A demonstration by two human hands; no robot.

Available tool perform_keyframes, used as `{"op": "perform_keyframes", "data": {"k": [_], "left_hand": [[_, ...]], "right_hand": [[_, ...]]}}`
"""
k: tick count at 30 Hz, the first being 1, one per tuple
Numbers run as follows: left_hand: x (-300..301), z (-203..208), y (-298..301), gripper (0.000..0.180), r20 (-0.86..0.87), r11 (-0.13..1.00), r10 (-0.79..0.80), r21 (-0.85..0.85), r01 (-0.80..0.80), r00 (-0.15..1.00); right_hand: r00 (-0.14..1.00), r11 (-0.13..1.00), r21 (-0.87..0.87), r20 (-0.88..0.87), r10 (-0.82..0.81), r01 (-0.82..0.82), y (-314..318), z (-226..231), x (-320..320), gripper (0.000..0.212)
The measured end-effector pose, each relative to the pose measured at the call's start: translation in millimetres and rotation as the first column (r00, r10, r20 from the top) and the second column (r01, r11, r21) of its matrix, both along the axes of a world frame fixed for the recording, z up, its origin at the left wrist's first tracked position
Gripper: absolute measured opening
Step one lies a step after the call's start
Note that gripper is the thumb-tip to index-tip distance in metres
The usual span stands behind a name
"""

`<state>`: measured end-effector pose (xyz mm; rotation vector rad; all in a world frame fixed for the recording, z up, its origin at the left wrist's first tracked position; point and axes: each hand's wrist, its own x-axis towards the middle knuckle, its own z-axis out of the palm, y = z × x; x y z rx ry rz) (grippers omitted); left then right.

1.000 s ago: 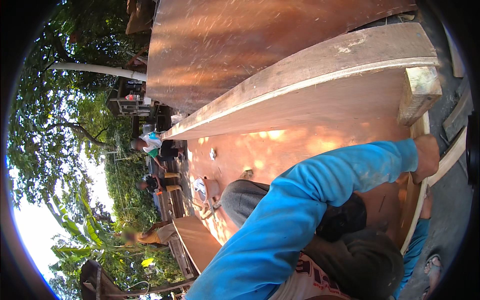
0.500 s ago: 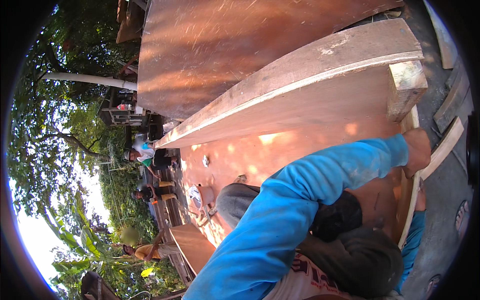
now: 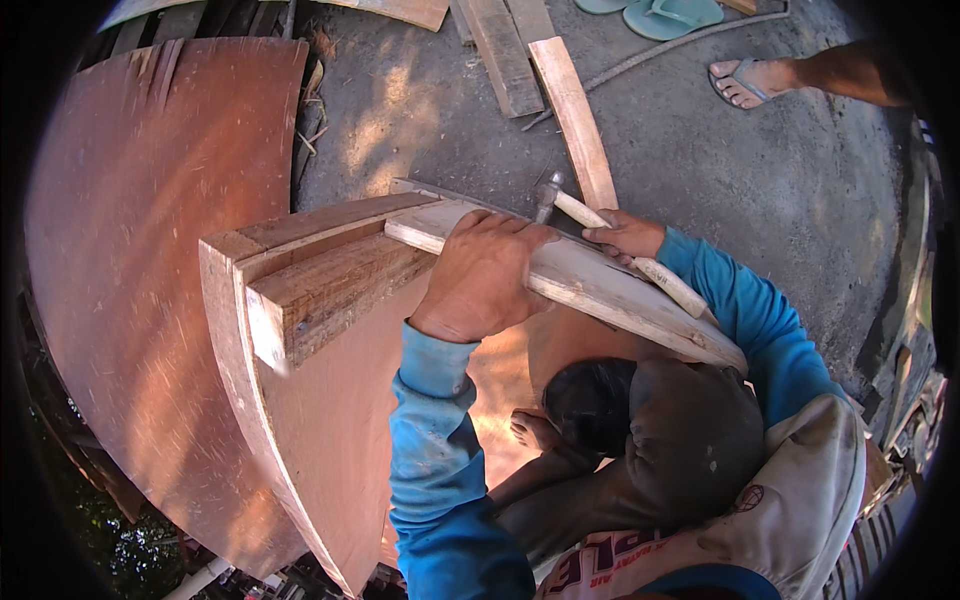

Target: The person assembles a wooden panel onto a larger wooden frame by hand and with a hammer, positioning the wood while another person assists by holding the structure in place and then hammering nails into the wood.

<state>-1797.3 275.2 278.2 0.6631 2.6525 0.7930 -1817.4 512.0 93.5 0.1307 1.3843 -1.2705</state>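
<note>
My left hand (image 3: 487, 272) is closed over a pale wooden board (image 3: 630, 305), its fingers curled across the top. My right hand (image 3: 628, 238) grips a hammer (image 3: 578, 212) by its light wooden handle, partway along. The hammer's metal head hangs just beyond the board's far edge. The board lies along the end of a curved plywood box (image 3: 330, 420), with one end beside a thick wooden block (image 3: 340, 290) in the box's corner. My legs are folded inside the box, and a dark rounded knee covering (image 3: 590, 405) hides part of its floor.
A large reddish-brown plywood sheet (image 3: 170, 260) leans or lies at the left. Loose planks (image 3: 575, 120) rest on the grey concrete beyond the box. Another person's foot (image 3: 755, 82) in a flip-flop stands at the far right, near a pair of green slippers (image 3: 672, 14).
My view has swung from the yard with several people down to the box's end. My left hand stays at that end. The hammer and my right hand now show clearly.
</note>
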Motion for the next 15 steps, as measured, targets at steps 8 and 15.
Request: {"op": "perform_keyframes", "data": {"k": [8, 15], "left_hand": [[30.8, 126.1, 41.3, 0.026, -0.114, -0.164, 0.209, 0.975, 0.15, 0.971], [56.8, 156.3, 12.6, 0.028, -0.258, -0.054, 0.327, 0.955, 0.291, 0.909]], "right_hand": [[1.0, 0.998, 0.056, -0.017, 0.006, -0.005, -0.4, -15.3, 8.6, 0.06], [0.999, 0.998, 0.063, -0.038, -0.01, 0.013, -2.0, -20.2, 7.4, 0.06]]}}
